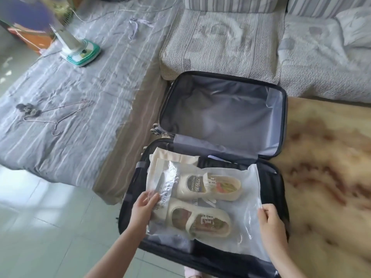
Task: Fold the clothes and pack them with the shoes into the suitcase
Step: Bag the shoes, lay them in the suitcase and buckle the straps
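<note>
Lying open on the floor (40,217) beside the bed (80,87), the suitcase (220,109) held cream folded clothes (172,157) in its near half, and over them lay a clear plastic bag (245,199) with the two cream shoes (208,186) side by side inside. The left hand (143,207) pinched the bag's left edge, and the right hand (271,219) gripped its right edge.

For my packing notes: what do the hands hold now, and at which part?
The plastic bag with the shoes: the left hand holds its left edge, the right hand its right edge.
</note>
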`<state>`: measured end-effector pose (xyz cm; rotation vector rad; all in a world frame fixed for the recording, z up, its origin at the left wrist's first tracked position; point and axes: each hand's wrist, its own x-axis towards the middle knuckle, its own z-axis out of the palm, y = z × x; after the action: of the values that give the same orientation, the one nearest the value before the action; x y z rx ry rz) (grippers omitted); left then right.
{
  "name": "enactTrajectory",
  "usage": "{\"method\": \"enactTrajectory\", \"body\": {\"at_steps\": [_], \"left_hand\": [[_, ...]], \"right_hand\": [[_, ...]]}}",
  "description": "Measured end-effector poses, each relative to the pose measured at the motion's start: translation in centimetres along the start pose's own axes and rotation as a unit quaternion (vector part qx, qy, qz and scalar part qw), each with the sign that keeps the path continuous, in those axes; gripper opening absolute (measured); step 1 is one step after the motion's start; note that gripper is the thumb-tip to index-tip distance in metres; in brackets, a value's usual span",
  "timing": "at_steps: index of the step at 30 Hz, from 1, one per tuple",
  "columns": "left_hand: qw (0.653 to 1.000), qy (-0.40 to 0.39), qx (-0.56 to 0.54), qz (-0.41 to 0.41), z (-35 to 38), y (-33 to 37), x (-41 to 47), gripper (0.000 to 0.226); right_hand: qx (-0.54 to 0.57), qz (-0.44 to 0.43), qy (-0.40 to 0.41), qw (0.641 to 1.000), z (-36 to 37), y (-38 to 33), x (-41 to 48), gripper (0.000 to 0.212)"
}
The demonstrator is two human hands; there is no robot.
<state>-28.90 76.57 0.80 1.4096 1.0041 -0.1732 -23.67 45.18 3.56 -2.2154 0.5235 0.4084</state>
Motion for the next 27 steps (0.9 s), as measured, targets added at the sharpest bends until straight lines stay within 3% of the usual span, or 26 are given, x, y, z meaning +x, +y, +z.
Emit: {"method": "enactTrajectory", "body": {"at_steps": [3,6,9,12,16,19,21,23,25,27], "left_hand": [[0.998,0.019,0.060,-0.017,0.0,-0.8,0.4,0.035],[0.997,0.014,0.065,-0.028,0.2,-1.4,0.4,0.049],[0.996,0.010,0.089,0.007,0.2,-1.7,-0.1,0.053],[0.990,0.018,0.133,0.039,-0.3,-2.2,0.0,0.056],[0.959,0.038,0.263,0.104,-0.6,-2.7,-0.3,0.062],[0.892,0.046,0.401,0.204,-0.6,-2.6,-0.3,0.088],[0.822,-0.036,0.499,0.273,0.1,-2.2,-0.4,0.103],[0.762,-0.107,0.560,0.307,1.3,-2.0,-0.5,0.105],[0.722,-0.153,0.590,0.326,2.4,-2.0,-0.1,0.104],[0.703,-0.180,0.607,0.323,2.9,-2.4,0.4,0.105]], "right_hand": [[-0.026,-0.008,0.026,0.999,0.5,0.6,-0.6,0.008],[-0.044,-0.027,0.009,0.999,0.8,1.5,-1.4,0.033],[-0.066,-0.048,-0.022,0.996,1.1,2.9,-2.6,0.050],[-0.090,-0.060,-0.030,0.994,1.3,4.1,-3.5,0.052],[-0.181,-0.169,0.044,0.968,1.9,5.5,-2.9,0.064],[-0.286,-0.263,-0.018,0.921,2.6,4.2,-2.7,0.087],[-0.334,-0.302,-0.065,0.891,3.8,3.3,-2.4,0.109],[-0.357,-0.312,-0.092,0.876,5.0,2.6,-2.2,0.118],[-0.362,-0.305,-0.104,0.875,5.7,2.7,-1.6,0.126],[-0.383,-0.292,-0.107,0.870,5.8,3.0,-1.2,0.130]]}}
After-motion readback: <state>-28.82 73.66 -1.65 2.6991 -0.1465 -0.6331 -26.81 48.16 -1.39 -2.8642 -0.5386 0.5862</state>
